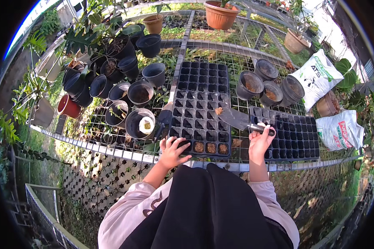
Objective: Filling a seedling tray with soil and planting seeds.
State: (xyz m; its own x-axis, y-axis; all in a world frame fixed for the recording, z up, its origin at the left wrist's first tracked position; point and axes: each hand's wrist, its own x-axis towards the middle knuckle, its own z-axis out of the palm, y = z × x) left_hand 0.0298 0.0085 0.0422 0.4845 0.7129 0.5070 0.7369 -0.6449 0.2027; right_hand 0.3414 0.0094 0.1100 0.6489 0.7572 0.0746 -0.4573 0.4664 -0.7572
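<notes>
A black plastic seedling tray (200, 91) lies lengthwise in front of me. In its nearest row, three cells hold brown growing medium (211, 147). My left hand (174, 153) rests on the tray's near left corner, fingers spread and holding nothing. With my right hand (259, 141) I grip the black handle of a hand trowel (235, 119). Its dark blade points left over the tray's right side, a small clump of brown medium (218, 110) at its tip. A second hand trowel (164, 121) lies along the tray's left edge.
A second seedling tray (286, 135) lies at right, near white printed sacks (319, 76) (339, 130). Black pots (249, 84) with brown medium stand behind it. Several black pots (140, 93) crowd the left. Everything rests on a wire-mesh bench (137, 154) with a metal front rail.
</notes>
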